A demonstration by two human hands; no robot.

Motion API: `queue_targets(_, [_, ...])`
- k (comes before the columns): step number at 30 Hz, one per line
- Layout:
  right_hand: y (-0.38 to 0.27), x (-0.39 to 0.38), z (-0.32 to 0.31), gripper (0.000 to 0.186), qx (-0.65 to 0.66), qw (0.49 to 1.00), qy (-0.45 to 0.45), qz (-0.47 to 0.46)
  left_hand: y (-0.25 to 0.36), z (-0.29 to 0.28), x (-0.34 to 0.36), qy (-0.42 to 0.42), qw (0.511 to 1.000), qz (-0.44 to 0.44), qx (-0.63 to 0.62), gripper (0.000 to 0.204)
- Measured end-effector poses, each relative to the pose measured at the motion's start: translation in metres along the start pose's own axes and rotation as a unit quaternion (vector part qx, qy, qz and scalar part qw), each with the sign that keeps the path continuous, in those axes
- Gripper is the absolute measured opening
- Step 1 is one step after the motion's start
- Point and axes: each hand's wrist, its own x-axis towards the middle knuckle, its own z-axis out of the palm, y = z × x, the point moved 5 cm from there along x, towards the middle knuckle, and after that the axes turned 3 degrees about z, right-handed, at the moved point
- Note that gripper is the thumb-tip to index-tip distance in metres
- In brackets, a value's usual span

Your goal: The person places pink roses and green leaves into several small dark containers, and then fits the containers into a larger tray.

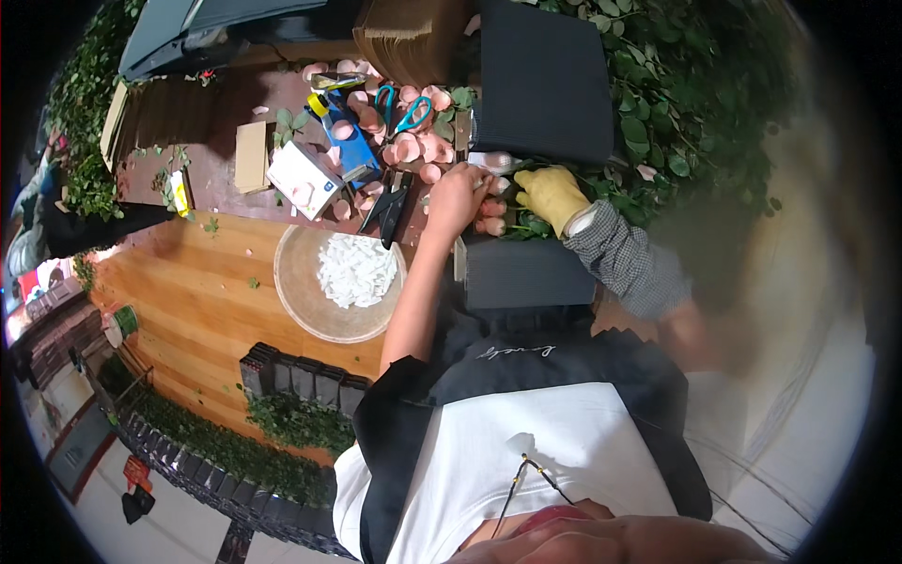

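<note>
Dark grey cardboard [529,273] is lying closest to the wearer, and a round basin [294,315] of white pieces [357,271] is sitting off left. Just beyond, pink roses [490,212] are lying between the hands! The bare left hand [457,199] is reaching their heads; the yellow-gloved right hand [548,195] is resting beside their leaves [534,226]. Whether either hand's fingers are gripping, I can't tell. Farther out, petals [406,148] are littering the desk [221,122], and brown cardboard [413,42] is standing behind.

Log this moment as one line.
left hand: bare, at pink roses; right hand: yellow-gloved, beside them; nearby: teal scissors, petals, basin
</note>
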Motion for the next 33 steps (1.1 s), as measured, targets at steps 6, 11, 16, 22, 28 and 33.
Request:
queue_targets(6, [0.008, 0.011, 0.036, 0.032, -0.133, 0.991, 0.02, 0.006, -0.007, -0.014, -0.024, 0.043, 0.996, -0.044, -0.072, 0.02])
queue_targets(11, [0.015, -0.011, 0.002, 0.025, 0.072, 0.992, 0.104, -0.011, -0.006, -0.097, -0.044, 0.192, 0.974, -0.048, -0.108, 0.01])
queue_targets(16, [0.007, -0.009, 0.0, 0.028, -0.067, 0.986, 0.153, 0.008, -0.037, -0.052, -0.036, 0.016, 0.958, -0.183, -0.221, 0.02])
queue_targets(22, [0.022, 0.013, 0.032, 0.026, -0.071, 0.985, 0.14, 0.066, -0.004, 0.004, 0.002, 0.082, 0.993, -0.016, 0.082, 0.017])
queue_targets(28, [0.03, 0.028, 0.047, 0.022, -0.062, 0.983, 0.147, 0.096, 0.005, -0.01, -0.012, 0.076, 0.995, 0.057, 0.026, 0.009])
queue_targets(33, [0.049, 0.013, 0.048, 0.022, -0.065, 0.967, 0.221, 0.11, -0.028, -0.092, -0.034, 0.246, 0.946, -0.134, -0.164, 0.008])
